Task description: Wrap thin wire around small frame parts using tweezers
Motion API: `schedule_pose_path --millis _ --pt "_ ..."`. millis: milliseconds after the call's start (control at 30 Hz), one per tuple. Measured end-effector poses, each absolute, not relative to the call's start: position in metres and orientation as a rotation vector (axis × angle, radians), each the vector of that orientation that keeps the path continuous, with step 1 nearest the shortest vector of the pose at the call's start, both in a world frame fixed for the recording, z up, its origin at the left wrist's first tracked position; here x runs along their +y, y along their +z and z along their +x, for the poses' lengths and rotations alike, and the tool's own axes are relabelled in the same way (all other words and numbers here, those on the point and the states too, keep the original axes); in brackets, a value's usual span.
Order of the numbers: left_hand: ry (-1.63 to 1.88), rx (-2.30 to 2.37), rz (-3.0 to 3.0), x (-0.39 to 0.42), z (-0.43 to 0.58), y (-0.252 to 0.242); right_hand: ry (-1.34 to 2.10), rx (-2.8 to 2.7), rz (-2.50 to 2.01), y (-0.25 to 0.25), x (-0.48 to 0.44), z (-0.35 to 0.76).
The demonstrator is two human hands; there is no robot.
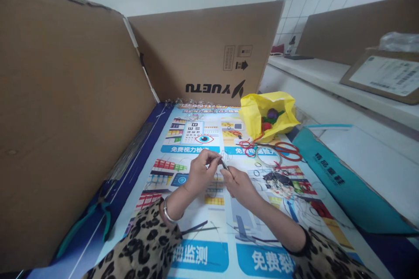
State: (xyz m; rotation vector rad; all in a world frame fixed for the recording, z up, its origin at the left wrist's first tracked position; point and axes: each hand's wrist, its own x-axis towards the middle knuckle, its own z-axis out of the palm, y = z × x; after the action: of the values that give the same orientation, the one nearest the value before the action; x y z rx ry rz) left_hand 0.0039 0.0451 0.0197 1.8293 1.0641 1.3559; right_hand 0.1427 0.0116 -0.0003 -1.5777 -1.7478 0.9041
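Over the middle of the printed sheet (191, 153), my left hand (202, 170) is closed in a pinch. A thin wire (226, 156) appears to come from its fingertips, though it is faint. My right hand (241, 185) is wrapped round a slim dark metal tool (224, 164), perhaps pliers; the handle is hidden in the palm. The tool's tip meets the left fingertips. Below the hands, several thin dark wire pieces (199, 229) lie on the sheet. To the right are a roll of clear tape (269, 157) and red-handled scissors (288, 151).
Teal-handled pliers (106, 220) and a bundle of straight wires (132, 150) lie at left beside a cardboard wall (65, 117). A yellow bag (252, 117) with coloured yarn balls stands at back right. A teal box (343, 183) borders the right side. Cardboard (196, 52) closes the back.
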Motion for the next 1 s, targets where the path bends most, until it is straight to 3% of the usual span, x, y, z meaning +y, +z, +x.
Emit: schedule_pose_path --millis 1000 --pt "1.032 0.775 1.429 0.052 -0.004 0.036 0.349 -2.212 -1.614 -0.003 0.014 0.161"
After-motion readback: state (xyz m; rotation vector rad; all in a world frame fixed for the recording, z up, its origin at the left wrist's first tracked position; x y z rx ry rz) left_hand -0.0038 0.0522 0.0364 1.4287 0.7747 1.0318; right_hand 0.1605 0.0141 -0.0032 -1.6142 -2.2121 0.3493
